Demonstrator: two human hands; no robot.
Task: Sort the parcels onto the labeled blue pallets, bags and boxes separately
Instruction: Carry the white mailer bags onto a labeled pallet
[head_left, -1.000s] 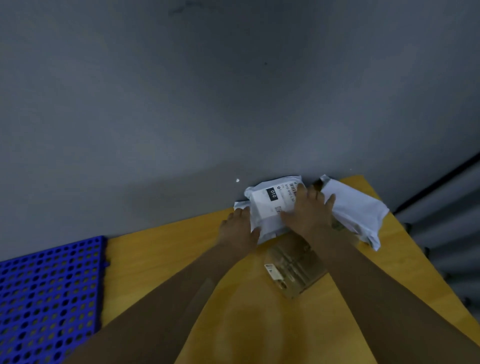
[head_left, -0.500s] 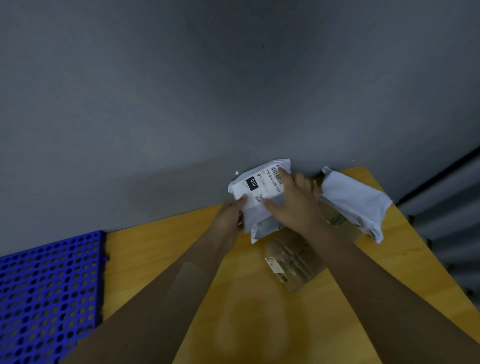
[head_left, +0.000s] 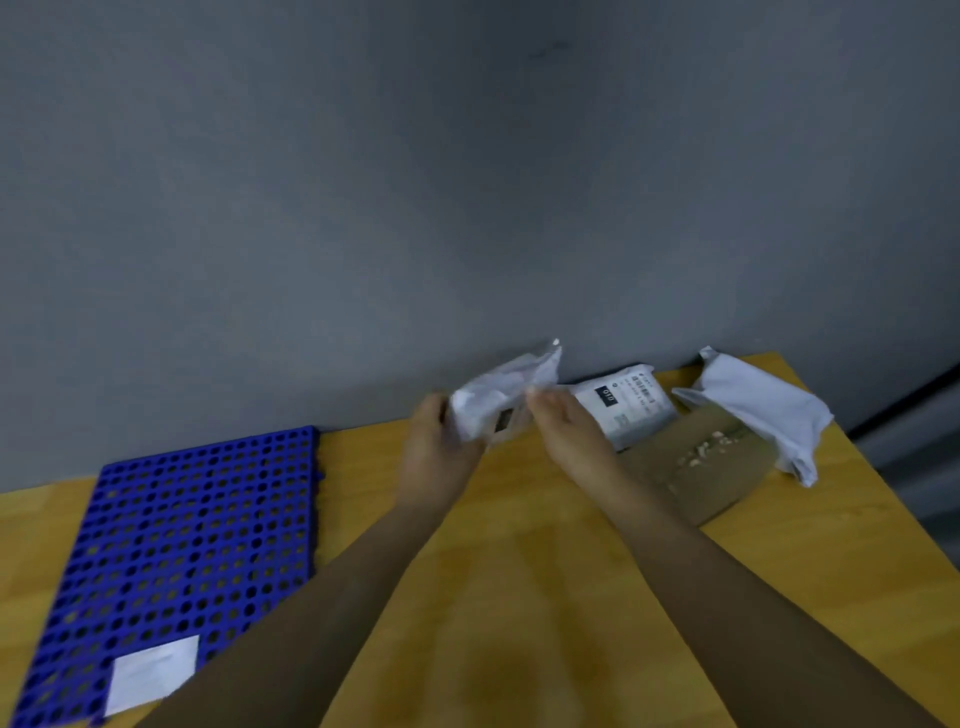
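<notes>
Between our left hand (head_left: 435, 448) and right hand (head_left: 567, 423), fingers (head_left: 540, 400) curled, we grip a mailer bag (head_left: 501, 392); right of them a labelled bag (head_left: 626, 408) touches a cardboard box (head_left: 698, 475).

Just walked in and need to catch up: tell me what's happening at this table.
A person holds a white bag parcel between the left hand and right hand, lifted above the wooden table. It is not yet on the blue pallet, which lies to the left and carries a white label. A labeled bag, a brown cardboard parcel and a plain white bag lie at the far right.
</notes>
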